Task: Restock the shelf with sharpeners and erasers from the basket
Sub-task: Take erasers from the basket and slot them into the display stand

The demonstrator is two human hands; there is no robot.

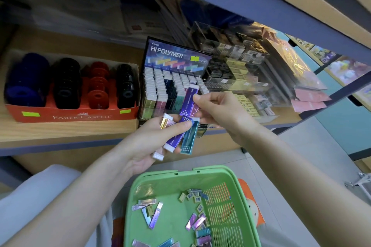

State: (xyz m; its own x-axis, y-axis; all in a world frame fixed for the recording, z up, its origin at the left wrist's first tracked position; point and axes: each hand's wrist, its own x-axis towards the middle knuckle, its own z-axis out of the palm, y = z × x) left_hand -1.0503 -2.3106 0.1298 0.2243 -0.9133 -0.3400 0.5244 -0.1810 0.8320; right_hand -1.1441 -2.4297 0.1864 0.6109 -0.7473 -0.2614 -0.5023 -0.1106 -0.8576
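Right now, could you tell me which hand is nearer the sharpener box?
Left. The left hand, gripping erasers, is below-right of the red sharpener box; the right hand is farther right, by the eraser display.

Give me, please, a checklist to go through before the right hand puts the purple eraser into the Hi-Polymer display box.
1. Right hand pinches the purple eraser: ok.
2. Only one eraser in that pinch: not ok, a pink eraser shows behind it.
3. Free slot of the matching colour in the Hi-Polymer display box: cannot tell, the hand and the eraser cover that part.
4. Left hand holds the spare erasers securely: ok, the thumb lies across them.
5. Green basket below the hands, with loose erasers inside: ok.
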